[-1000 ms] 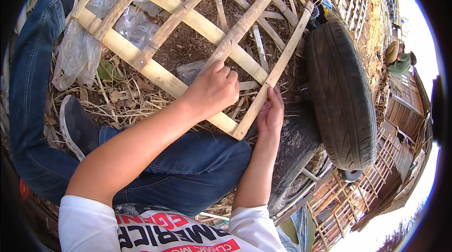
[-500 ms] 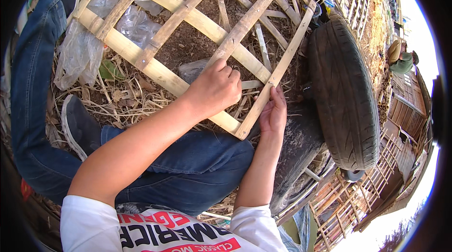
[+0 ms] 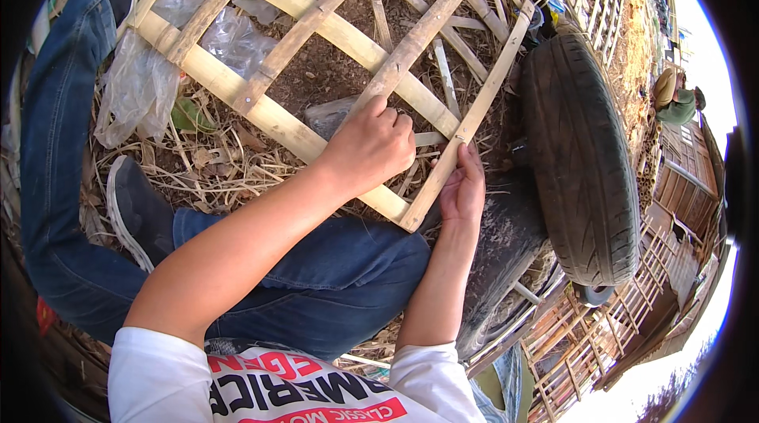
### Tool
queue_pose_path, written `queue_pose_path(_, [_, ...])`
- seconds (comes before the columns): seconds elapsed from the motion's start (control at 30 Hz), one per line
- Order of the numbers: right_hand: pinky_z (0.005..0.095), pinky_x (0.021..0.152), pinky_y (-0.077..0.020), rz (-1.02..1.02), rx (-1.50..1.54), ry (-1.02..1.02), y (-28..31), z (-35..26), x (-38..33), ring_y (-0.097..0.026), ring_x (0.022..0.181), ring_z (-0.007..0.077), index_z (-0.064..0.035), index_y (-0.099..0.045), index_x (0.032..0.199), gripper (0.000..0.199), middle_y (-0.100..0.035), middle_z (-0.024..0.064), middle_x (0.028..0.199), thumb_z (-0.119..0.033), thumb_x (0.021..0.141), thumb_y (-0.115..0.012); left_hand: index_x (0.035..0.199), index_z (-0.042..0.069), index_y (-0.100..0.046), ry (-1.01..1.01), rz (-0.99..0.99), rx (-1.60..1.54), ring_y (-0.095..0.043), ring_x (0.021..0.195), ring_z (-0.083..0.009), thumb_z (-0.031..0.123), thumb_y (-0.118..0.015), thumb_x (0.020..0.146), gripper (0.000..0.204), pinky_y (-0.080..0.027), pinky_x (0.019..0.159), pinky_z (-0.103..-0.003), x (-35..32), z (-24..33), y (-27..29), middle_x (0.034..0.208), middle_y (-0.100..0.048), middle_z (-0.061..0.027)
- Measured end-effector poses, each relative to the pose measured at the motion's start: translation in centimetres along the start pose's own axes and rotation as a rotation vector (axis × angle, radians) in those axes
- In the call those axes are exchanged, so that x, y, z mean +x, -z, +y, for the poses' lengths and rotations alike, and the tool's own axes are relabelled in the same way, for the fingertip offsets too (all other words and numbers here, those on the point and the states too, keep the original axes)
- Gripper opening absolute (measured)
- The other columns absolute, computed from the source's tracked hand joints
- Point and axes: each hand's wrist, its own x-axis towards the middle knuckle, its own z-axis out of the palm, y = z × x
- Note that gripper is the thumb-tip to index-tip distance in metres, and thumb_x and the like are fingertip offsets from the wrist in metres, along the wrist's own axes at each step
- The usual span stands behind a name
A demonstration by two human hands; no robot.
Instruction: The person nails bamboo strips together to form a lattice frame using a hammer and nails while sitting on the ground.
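Note:
A lattice of split bamboo slats (image 3: 340,32) spreads in front of me, its near corner above my bent knee. My left hand (image 3: 370,146) is closed in a fist over the lower end of one crossing slat (image 3: 431,24), hiding where it meets the near rail (image 3: 273,122). Beneath the right-hand end slat (image 3: 496,79), my right hand (image 3: 461,190) holds on, with the thumb against its edge and the other fingers partly hidden behind it. Small nail heads dot some of the joints.
A worn black tyre (image 3: 581,162) stands just right of the lattice, with another dark tyre (image 3: 506,245) lower beside my right forearm. Clear plastic bags (image 3: 138,95) and dry straw litter the soil. More bamboo lattice (image 3: 601,328) lies at right; a person (image 3: 676,103) is far off.
My left forearm and fist have shifted slightly to the right, the fist still on the slat. The right hand keeps its hold on the end slat.

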Motion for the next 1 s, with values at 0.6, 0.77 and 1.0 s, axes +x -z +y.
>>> queue_pose_path(0.6, [0.0336,0.073,-0.0559,0.013,0.091,-0.040,0.8,0.1,0.6,-0.065,0.081,0.0204,0.0063,-0.056,0.118,0.029,-0.066,0.0117,0.097,-0.006,0.091,-0.058,0.119,0.008,-0.057,0.175,-0.069,-0.220,-0.048,0.116,-0.0311,0.038,-0.080,0.069,0.063,-0.037,0.101,-0.045,-2.7,-2.2,7.1,0.114,-0.053,-0.0127])
queue_pose_path(0.77, [0.0319,0.076,-0.0562,0.005,0.071,-0.037,1.5,0.7,1.1,-0.066,0.082,0.0200,0.0026,-0.057,0.119,0.029,-0.067,0.0112,0.100,-0.011,0.094,-0.056,0.128,0.012,-0.050,0.188,-0.222,-0.175,-0.041,0.128,-0.0322,0.042,-0.082,0.065,0.077,-0.028,0.111,-0.051,-7.3,-4.5,9.2,0.127,-0.048,-0.0120])
queue_pose_path(1.0, [0.0324,0.075,-0.0565,-0.027,0.073,-0.044,1.2,0.8,1.1,-0.066,0.080,0.0201,0.0017,-0.057,0.117,0.027,-0.066,0.0099,0.097,-0.011,0.093,-0.057,0.102,0.009,-0.063,0.258,-0.271,-0.207,-0.037,0.133,-0.0306,0.034,-0.085,0.062,0.052,-0.020,0.113,-0.054,-6.9,-4.3,7.8,0.121,-0.051,-0.0082])
